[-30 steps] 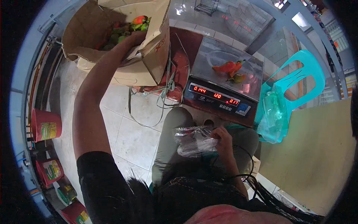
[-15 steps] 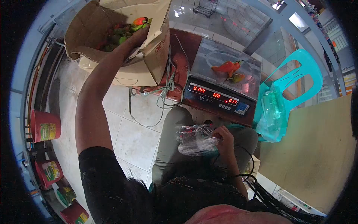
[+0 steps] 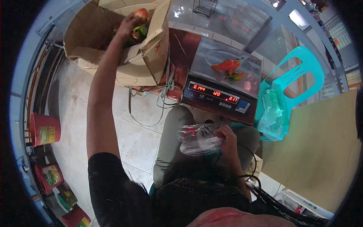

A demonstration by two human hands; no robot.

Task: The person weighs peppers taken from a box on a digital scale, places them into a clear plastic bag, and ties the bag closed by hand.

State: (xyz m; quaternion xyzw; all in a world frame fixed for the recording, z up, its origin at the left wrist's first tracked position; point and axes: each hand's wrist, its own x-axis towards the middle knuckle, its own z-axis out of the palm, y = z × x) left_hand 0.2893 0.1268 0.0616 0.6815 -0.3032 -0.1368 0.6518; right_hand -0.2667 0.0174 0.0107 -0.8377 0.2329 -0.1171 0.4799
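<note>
My left hand (image 3: 127, 25) is inside the tall cardboard box (image 3: 130, 70), its fingers closed on an orange-red pepper (image 3: 141, 14). Green and reddish peppers (image 3: 141, 31) lie below it, partly hidden by the hand and the box wall. Over my lap, my right hand (image 3: 226, 137) pinches the edge of a clear plastic bag (image 3: 198, 145), which hangs out to the left. Ahead, a digital scale (image 3: 215, 97) with lit red digits carries a few orange and greenish peppers (image 3: 228, 67) on its metal plate.
A turquoise plastic chair (image 3: 302, 81) with plastic bags (image 3: 274, 113) on its seat stands right of the scale. Green straps (image 3: 168, 87) hang beside the box. A wooden board (image 3: 314, 151) is at the right. Red pots (image 3: 45, 128) line the left side.
My left hand has come up from deep in the box with an orange-red pepper in its fingers. My right hand stays in place with the plastic bag.
</note>
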